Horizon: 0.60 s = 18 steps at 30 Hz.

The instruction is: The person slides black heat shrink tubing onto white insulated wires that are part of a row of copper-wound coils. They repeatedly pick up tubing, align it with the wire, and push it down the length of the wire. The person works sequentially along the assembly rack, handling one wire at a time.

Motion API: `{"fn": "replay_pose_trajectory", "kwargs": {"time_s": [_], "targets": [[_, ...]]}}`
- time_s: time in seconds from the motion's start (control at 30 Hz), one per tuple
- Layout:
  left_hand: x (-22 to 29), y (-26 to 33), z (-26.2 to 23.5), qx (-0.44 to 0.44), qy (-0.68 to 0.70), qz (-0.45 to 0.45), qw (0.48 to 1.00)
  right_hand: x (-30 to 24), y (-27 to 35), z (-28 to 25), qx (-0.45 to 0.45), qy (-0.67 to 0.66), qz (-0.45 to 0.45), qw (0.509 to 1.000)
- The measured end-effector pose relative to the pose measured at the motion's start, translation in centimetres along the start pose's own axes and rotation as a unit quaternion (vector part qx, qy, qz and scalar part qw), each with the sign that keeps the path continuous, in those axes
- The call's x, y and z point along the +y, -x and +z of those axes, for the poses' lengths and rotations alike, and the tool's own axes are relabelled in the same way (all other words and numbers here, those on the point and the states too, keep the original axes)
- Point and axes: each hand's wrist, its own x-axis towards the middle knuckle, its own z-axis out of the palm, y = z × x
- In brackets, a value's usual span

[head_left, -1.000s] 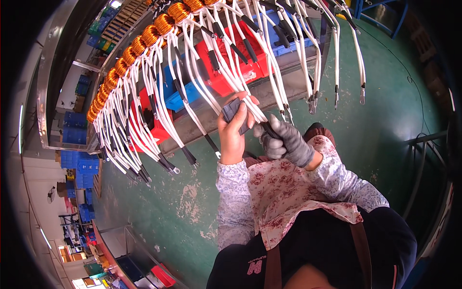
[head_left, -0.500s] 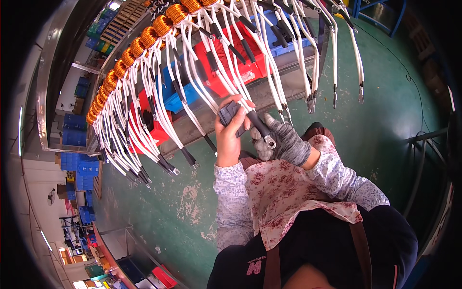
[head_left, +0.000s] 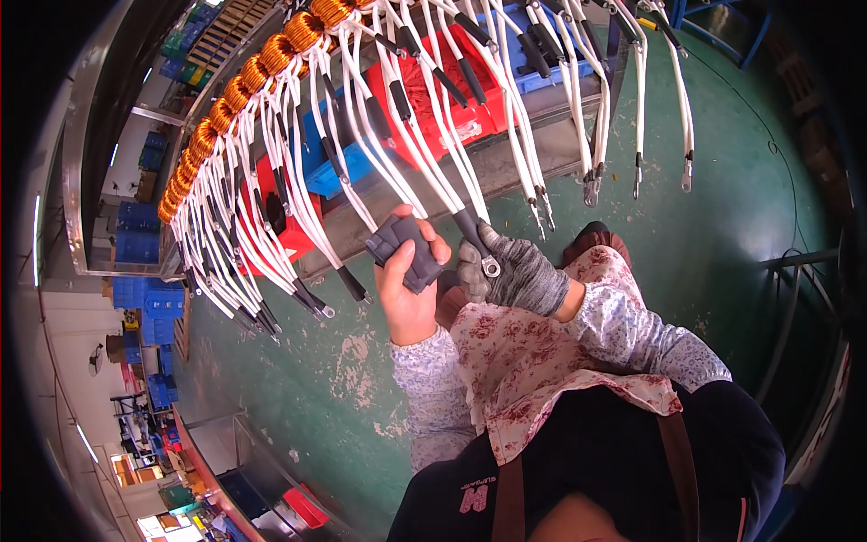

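Note:
My bare left hand (head_left: 409, 291) is closed around a bunch of short, flat black sleeves (head_left: 402, 250) that look like heat-shrink tubing. Beside it, my right hand (head_left: 528, 275), in a grey glove, grips the lower end of a white cable (head_left: 438, 181). A black sleeve (head_left: 469, 228) covers that end, and a metal ring terminal (head_left: 490, 268) sticks out below it, by my gloved fingers. The cable hangs from a row of copper-wound coils (head_left: 302, 32). Many similar white leads hang alongside, with black sleeves and metal terminals.
Behind the cables, a red bin (head_left: 442, 108) and blue bins (head_left: 339, 167) stand on a metal bench (head_left: 542, 154). To the right rises a dark metal frame (head_left: 799, 262) near a thin cable on the green floor (head_left: 352, 388). Blue crates (head_left: 140, 235) are stacked at far left.
My left hand has moved left and down with the black sleeves, away from the cable. My right hand still grips the cable end, shifted slightly left, its fingers now around the black sleeve.

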Motion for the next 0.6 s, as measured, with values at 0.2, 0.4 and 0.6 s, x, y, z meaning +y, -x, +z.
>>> {"fn": "replay_pose_trajectory", "kwargs": {"time_s": [0.2, 0.4, 0.6], "targets": [[0.2, 0.5, 1.1, 0.006, -0.074, 0.004, 0.997, 0.2, -0.7, 0.0, 0.037, -0.013, -0.024, 0.999], [0.2, 0.2, 1.4, -0.006, -0.095, -0.002, 0.995, 0.4, -1.3, 0.0, 0.177, 0.303, -0.056, 0.935], [-0.5, 0.5, 1.3, 0.027, -0.211, -0.015, 0.977, 0.4, 2.5, 3.9, 0.250, 0.857, -0.065, 0.446]]}}
